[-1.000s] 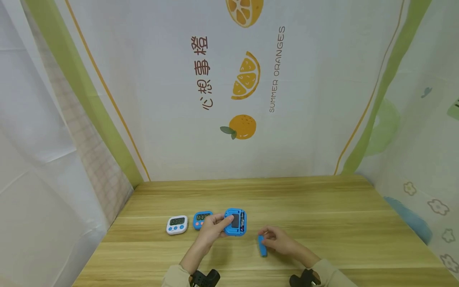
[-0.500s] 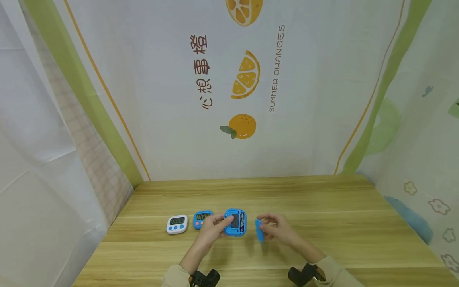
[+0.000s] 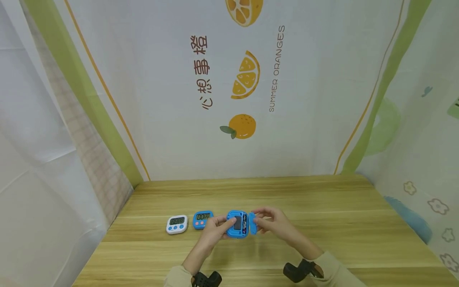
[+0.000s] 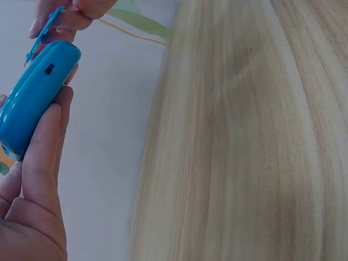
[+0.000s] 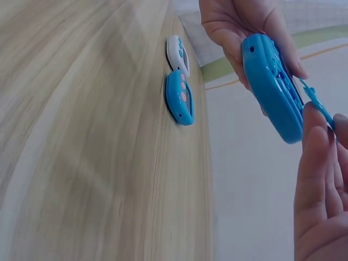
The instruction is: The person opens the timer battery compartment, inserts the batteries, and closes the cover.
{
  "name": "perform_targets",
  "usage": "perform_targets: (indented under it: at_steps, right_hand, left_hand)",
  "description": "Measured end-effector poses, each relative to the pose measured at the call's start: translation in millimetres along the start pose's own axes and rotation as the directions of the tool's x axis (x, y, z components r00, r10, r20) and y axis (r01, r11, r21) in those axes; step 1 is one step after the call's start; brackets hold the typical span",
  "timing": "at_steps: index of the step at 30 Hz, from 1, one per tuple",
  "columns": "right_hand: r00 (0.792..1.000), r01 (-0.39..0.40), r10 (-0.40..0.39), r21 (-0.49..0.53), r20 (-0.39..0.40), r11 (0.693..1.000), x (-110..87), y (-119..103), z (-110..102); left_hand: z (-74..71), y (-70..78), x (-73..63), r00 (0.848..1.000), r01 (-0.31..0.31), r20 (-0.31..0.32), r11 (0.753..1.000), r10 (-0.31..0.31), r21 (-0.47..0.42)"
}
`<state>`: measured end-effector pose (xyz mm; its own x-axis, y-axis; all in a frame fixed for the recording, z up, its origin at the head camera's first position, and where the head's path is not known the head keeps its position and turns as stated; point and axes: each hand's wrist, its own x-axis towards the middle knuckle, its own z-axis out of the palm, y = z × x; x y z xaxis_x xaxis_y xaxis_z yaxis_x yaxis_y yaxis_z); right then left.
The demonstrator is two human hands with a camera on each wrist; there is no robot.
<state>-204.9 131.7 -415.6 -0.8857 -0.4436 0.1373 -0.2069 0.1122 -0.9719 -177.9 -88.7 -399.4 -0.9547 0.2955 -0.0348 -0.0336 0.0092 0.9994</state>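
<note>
My left hand (image 3: 214, 231) grips a blue digital timer (image 3: 234, 235) with its back facing up, thumb pressed on the dark panel. Along the timer's right side lies an uncovered battery slot with a battery (image 3: 245, 224) in it. Between thumb and fingers, my right hand (image 3: 274, 224) pinches a thin blue battery cover (image 3: 253, 224), held close beside that slot. From the right wrist view, small tabs show on the cover (image 5: 315, 100), and its edge is near the back of the timer (image 5: 269, 89). In the left wrist view the timer's rounded side (image 4: 38, 98) hides the slot.
On the wooden table (image 3: 315, 223), a white timer (image 3: 177, 225) and a second blue timer (image 3: 201, 219) with pink buttons lie face up at the left. A white curtain (image 3: 305, 139) with orange prints hangs behind the table's far edge.
The right hand has lifted the blue cover from near the table and brought it up and left to the timer's open side. The left hand has shifted slightly right with the timer.
</note>
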Motion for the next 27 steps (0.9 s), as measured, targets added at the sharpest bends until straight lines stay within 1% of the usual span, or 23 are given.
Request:
perform_targets:
  at_steps: [6, 10, 14, 17, 23, 27]
  right_hand:
    - [1.000, -0.003, 0.003, 0.027, -0.015, 1.000, 2.7, -1, 6]
    - [0.999, -0.020, 0.021, 0.032, -0.043, 0.999, 1.2, -10, 11]
    - [0.997, -0.028, 0.028, 0.010, -0.066, 1.000, -1.5, -23, 17]
    - [0.995, -0.022, 0.020, -0.018, -0.093, 1.000, -2.3, -27, 21]
    - [0.987, -0.006, -0.004, -0.060, -0.161, 0.998, -0.9, -24, 25]
    - [0.982, -0.014, 0.002, -0.062, -0.187, 0.998, 0.1, -22, 27]
  left_hand:
    - [0.8, -1.9, -0.7, 1.000, -0.005, 0.003, 1.000, 0.005, -0.014]
    - [1.5, -2.0, -0.8, 1.000, -0.011, 0.003, 1.000, 0.011, -0.019]
    - [2.0, -1.8, -0.4, 1.000, -0.014, 0.003, 1.000, 0.014, -0.020]
    - [2.0, -2.1, -0.1, 1.000, -0.014, 0.003, 1.000, 0.014, -0.025]
    - [2.6, -2.8, 0.4, 1.000, -0.012, -0.002, 0.999, 0.012, -0.034]
    - [2.4, -3.1, 0.4, 1.000, -0.014, -0.005, 0.999, 0.014, -0.030]
